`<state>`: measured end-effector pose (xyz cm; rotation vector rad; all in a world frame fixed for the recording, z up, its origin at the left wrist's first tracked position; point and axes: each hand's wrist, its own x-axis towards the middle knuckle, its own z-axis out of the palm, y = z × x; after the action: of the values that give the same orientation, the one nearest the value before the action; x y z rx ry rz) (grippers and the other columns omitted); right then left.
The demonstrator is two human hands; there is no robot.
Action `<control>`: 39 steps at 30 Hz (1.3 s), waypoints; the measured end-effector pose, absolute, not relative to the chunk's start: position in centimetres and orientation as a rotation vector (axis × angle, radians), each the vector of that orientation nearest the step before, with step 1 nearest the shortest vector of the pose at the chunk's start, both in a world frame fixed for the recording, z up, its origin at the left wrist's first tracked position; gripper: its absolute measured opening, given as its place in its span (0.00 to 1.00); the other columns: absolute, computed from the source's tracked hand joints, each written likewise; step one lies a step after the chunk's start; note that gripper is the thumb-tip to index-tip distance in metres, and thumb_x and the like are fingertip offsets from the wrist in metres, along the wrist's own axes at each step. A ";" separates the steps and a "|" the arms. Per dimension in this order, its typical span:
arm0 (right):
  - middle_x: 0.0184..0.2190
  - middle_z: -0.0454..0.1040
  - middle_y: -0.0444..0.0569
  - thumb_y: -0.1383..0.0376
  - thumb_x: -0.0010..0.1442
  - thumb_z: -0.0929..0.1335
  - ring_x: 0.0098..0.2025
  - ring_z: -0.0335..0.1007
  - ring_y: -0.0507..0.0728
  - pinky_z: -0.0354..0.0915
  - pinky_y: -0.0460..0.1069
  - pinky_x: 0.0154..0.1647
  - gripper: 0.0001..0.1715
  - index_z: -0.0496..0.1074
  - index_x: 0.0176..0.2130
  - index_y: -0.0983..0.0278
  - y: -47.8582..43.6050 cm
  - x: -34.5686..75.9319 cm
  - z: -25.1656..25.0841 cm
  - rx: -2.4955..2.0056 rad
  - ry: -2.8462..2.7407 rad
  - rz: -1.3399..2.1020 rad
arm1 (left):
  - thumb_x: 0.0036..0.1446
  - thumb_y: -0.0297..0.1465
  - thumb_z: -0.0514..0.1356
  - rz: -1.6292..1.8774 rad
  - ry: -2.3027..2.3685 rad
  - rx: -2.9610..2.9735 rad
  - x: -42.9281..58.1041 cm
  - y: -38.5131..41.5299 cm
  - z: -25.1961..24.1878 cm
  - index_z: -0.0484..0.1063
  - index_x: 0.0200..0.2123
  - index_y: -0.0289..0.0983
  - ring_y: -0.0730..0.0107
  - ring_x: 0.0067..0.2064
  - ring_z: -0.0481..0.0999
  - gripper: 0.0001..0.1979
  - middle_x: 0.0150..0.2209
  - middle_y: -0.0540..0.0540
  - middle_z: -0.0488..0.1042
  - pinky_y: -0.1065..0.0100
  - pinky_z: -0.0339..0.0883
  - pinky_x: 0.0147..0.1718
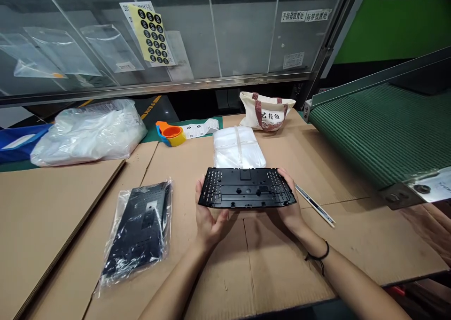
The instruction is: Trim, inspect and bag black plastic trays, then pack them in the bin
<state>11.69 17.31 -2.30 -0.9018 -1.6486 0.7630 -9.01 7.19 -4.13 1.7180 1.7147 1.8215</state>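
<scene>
Clasping a black plastic panel [246, 187] by its ends, the left hand [209, 221] and right hand [291, 202] hold it near a bundle of clear bags [238, 147].

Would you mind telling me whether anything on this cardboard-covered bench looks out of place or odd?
The bagged black panel stands out: it lies skewed on the cardboard, at an angle to the sheet's edges, unlike the black panel held between the left hand and right hand. Nothing looks spilled or broken.
</scene>
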 end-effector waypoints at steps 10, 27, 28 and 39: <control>0.29 0.80 0.50 0.47 0.49 0.73 0.31 0.77 0.61 0.73 0.56 0.35 0.23 0.76 0.32 0.64 19.1 12.7 -1.2 -0.851 -1.397 1.531 | 0.61 0.44 0.54 1.649 2.184 1.600 -9.8 8.0 -3.3 0.48 0.67 0.42 0.55 0.47 0.66 0.34 0.44 0.42 0.65 0.47 0.60 0.52; 0.40 0.79 0.51 0.49 0.45 0.75 0.38 0.75 0.57 0.71 0.53 0.41 0.27 0.73 0.39 0.65 21.1 13.1 -1.7 -0.949 -0.873 1.279 | 0.52 0.17 0.50 1.078 2.164 2.304 -9.6 15.8 1.3 0.69 0.52 0.39 0.49 0.64 0.59 0.26 0.59 0.38 0.65 0.45 0.56 0.57; 0.39 0.79 0.50 0.49 0.45 0.75 0.38 0.74 0.56 0.71 0.53 0.41 0.28 0.74 0.38 0.66 21.1 13.0 -1.8 -0.964 -0.888 1.261 | 0.51 0.17 0.50 0.891 2.147 2.385 -9.8 16.9 1.9 0.72 0.48 0.39 0.49 0.64 0.57 0.24 0.59 0.38 0.66 0.44 0.53 0.58; 0.40 0.79 0.52 0.47 0.49 0.73 0.40 0.74 0.58 0.68 0.55 0.46 0.29 0.74 0.40 0.67 21.2 13.0 -2.2 -0.923 -0.980 1.253 | 0.58 0.30 0.57 0.111 2.151 2.329 -12.2 21.7 4.8 0.73 0.25 0.35 0.56 0.37 0.73 0.11 0.31 0.37 0.75 0.62 0.61 0.34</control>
<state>12.97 21.16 -2.21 -0.9228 -0.9804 1.2526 -12.19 21.68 4.80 2.3287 2.1511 0.1113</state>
